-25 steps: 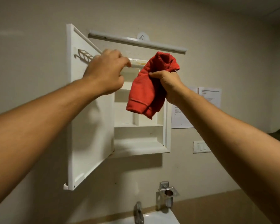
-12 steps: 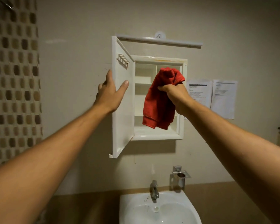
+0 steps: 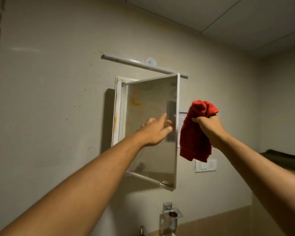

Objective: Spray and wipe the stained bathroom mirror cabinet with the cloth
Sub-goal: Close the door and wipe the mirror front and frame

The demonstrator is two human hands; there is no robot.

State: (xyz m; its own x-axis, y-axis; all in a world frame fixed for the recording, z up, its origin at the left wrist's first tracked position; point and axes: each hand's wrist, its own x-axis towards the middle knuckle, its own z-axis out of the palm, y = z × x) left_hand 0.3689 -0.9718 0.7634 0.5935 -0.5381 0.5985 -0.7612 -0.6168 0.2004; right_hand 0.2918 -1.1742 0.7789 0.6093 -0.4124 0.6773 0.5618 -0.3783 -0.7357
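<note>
Cloth point(image 3: 195, 133) right of mirror door point(image 3: 152, 130), above switch plate point(image 3: 205, 166).

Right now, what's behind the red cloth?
Behind the red cloth, held bunched in the right hand: a strip of a paper notice at its left edge and bare wall. The rest of the notice is covered.

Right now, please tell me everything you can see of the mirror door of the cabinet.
The mirror door is a tall glass panel in a thin white frame, hinged on its left side to the white cabinet. It stands partly open, its right edge swung out from the wall. The glass looks cloudy, with an orange stain near the upper left. The left hand is at its middle; contact is unclear.
</note>
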